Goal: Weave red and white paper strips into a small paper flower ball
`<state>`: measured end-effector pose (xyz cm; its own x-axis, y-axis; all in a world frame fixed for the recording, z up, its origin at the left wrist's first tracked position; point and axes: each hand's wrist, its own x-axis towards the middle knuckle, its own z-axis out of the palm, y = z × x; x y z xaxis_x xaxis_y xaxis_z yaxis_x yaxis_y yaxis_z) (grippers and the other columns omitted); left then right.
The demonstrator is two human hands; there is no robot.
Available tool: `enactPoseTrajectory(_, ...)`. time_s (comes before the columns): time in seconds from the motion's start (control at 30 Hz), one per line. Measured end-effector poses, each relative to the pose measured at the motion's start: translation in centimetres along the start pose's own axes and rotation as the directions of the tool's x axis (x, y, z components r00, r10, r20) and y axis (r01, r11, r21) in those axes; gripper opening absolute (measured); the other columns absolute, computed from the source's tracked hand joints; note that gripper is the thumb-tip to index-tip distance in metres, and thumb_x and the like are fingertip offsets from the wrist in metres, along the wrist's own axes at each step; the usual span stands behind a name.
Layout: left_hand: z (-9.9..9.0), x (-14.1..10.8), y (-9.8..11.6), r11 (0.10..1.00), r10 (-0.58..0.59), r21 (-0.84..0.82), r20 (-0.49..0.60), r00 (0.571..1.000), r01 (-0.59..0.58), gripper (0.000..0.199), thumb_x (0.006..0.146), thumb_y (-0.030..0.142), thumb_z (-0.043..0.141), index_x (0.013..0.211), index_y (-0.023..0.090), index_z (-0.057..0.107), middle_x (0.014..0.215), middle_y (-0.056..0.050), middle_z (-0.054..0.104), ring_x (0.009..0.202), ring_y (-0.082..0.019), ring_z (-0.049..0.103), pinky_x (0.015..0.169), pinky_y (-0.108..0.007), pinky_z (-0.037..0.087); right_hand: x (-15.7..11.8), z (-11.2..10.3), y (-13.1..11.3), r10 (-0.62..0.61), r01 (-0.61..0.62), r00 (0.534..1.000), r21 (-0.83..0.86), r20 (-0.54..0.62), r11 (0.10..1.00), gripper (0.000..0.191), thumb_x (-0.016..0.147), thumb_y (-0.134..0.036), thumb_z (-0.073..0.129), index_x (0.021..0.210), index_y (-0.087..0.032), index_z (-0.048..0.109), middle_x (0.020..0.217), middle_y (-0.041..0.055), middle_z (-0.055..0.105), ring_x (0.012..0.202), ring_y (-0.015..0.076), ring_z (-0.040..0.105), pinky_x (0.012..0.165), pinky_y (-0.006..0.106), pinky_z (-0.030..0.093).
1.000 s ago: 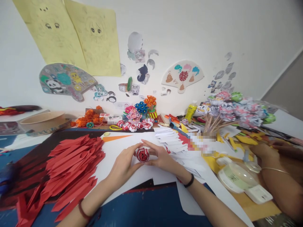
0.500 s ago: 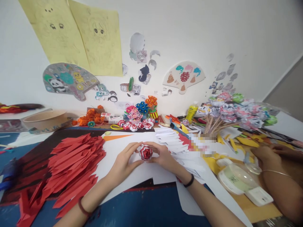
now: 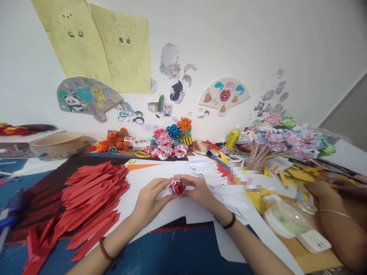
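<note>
Red-and-white paper flower (image 3: 177,186), over the white sheet (image 3: 172,214): your left hand (image 3: 150,196) and right hand (image 3: 199,191), half-curled, hold it by fingertips — probably light, crushable (folded paper, seemingly) — so pinch its outer sides softly.

A: Small round red-and-white folded flower (image 3: 177,186)?
B: Paper, crisp creases, low sheen.
A: Heap of long red folded strips (image 3: 96,194)?
B: Paper too. Stiff-looking, matt, sharp edges.
A: Flat white sheets (image 3: 136,183)?
B: Smooth matt paper.
A: Broad blue tabletop (image 3: 172,252)?
B: Painted-looking, smooth, slight sheen, some scuffs.
A: Clear rounded bottle with pale label (image 3: 283,217)?
B: Glossy see-through plastic.
A: Thin pale bangle (image 3: 335,211), far right?
B: Smooth, shiny, looks metal.
A: Slim tan sticks (image 3: 256,152)?
B: Matt; wood or rolled paper, can't tell.
A: Pastel ruffled blooms (image 3: 279,133) above?
B: Crinkled paper.
A: Large yellow drawing sheets (image 3: 129,65)?
B: Matt paper, slightly wavy.
</note>
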<state>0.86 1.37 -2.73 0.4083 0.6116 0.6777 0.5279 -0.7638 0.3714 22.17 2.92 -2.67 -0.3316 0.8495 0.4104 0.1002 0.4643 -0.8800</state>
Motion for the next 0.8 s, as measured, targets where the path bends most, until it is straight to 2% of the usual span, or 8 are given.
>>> enactPoseTrajectory(0.13,0.2,-0.1,-0.2,1.000,-0.002,-0.010,-0.006,1.000,0.002,0.039,0.087,0.037,0.063,0.124,0.024,0.058,0.106,-0.008,0.066,0.091,-0.018,0.064,0.083,-0.033,0.054,0.0,-0.1,0.0,-0.001,-0.002,0.999,-0.085,-0.033,0.996,0.056,0.063,-0.019,0.082,0.117,-0.025,0.069,0.105,0.0037,0.075,0.095,0.0267,0.071,0.092,0.044,0.055)
enactPoseTrajectory(0.3,0.4,-0.4,-0.7,0.999,0.045,-0.020,-0.012,0.999,-0.046,0.040,0.088,0.032,0.064,0.126,0.024,0.057,0.104,-0.006,0.066,0.088,-0.016,0.063,0.080,-0.029,0.053,-0.2,0.1,0.4,-0.047,0.041,0.997,-0.114,-0.053,0.993,0.054,0.065,-0.014,0.080,0.116,-0.027,0.069,0.102,0.0010,0.075,0.093,0.0248,0.072,0.089,0.039,0.057)
enactPoseTrajectory(0.43,0.3,-0.5,-0.6,0.999,0.040,-0.024,0.003,0.999,-0.040,0.041,0.088,0.031,0.063,0.127,0.024,0.055,0.100,-0.005,0.065,0.081,-0.014,0.061,0.074,-0.026,0.051,-0.2,0.2,0.4,-0.044,0.037,0.997,-0.112,-0.061,0.993,0.053,0.064,-0.013,0.081,0.114,-0.027,0.070,0.098,0.0009,0.076,0.086,0.0236,0.073,0.084,0.038,0.058)
enactPoseTrajectory(0.53,0.3,-0.4,-0.4,1.000,-0.002,-0.026,0.041,0.999,0.003,0.041,0.089,0.033,0.062,0.128,0.024,0.054,0.103,-0.005,0.065,0.083,-0.014,0.060,0.076,-0.026,0.051,-0.1,0.1,0.1,-0.045,0.038,0.997,-0.132,-0.055,0.991,0.055,0.063,-0.015,0.082,0.116,-0.025,0.069,0.098,0.0021,0.076,0.085,0.0233,0.072,0.083,0.038,0.058)
enactPoseTrajectory(0.63,0.3,-0.3,-0.1,0.997,-0.078,-0.019,0.053,0.996,0.079,0.042,0.090,0.034,0.060,0.130,0.025,0.052,0.114,-0.006,0.062,0.087,-0.015,0.060,0.079,-0.028,0.051,-0.1,0.0,-0.4,-0.063,0.058,0.998,-0.184,-0.025,0.981,0.061,0.064,-0.018,0.084,0.121,-0.025,0.065,0.106,0.0032,0.074,0.093,0.0232,0.070,0.089,0.039,0.055)
enactPoseTrajectory(0.8,0.4,-0.2,0.1,0.982,-0.187,-0.008,0.029,0.982,0.188,0.042,0.089,0.037,0.061,0.128,0.025,0.051,0.117,-0.005,0.061,0.077,-0.013,0.059,0.075,-0.028,0.051,-0.1,0.0,-0.7,-0.073,0.076,0.997,-0.231,0.022,0.970,0.064,0.073,-0.025,0.079,0.133,-0.027,0.055,0.116,0.0048,0.069,0.098,0.0217,0.069,0.093,0.039,0.053)
